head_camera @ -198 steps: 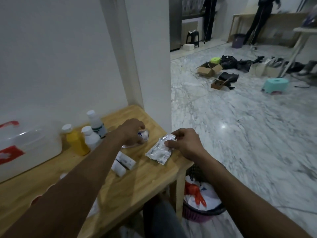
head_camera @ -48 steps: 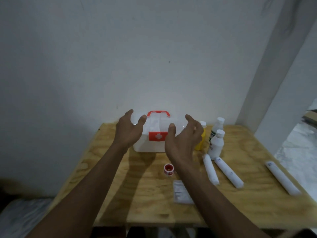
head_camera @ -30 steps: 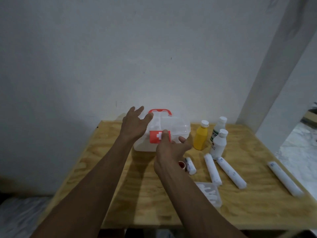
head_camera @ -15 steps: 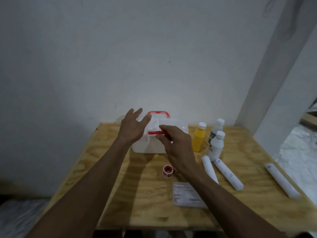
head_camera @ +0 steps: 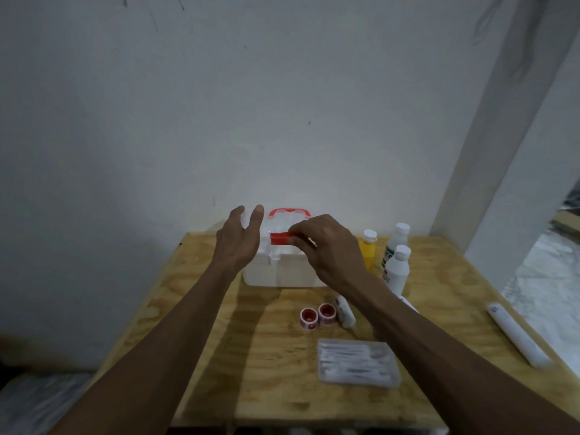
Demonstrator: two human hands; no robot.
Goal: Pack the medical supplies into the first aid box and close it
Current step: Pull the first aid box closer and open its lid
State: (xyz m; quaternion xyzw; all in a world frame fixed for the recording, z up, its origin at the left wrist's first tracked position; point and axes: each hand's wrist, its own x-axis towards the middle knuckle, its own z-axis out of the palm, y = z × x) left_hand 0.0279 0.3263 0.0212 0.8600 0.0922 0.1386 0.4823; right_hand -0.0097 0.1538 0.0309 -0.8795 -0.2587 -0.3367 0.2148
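Note:
The white first aid box [head_camera: 276, 270] with a red handle [head_camera: 290, 211] stands at the back of the wooden table [head_camera: 194, 309], its lid down. My right hand [head_camera: 329, 249] pinches the red front latch [head_camera: 281, 238], which is tipped up. My left hand [head_camera: 238, 243] hovers open by the box's left top corner. In front of the box lie two red tape rolls [head_camera: 317, 315], a small white tube [head_camera: 345, 310] and a clear box of cotton swabs [head_camera: 357, 362]. A yellow bottle [head_camera: 368, 249] and two white bottles [head_camera: 397, 266] stand to the right.
A long white roll [head_camera: 514, 334] lies near the table's right edge. A white wall rises directly behind the table, and a pillar [head_camera: 502, 152] stands at the right. Marble floor [head_camera: 546, 277] shows beyond the right edge.
My right hand has stayed on the red latch and lifted it a little. My left hand remains beside the box. The camera view shifted slightly.

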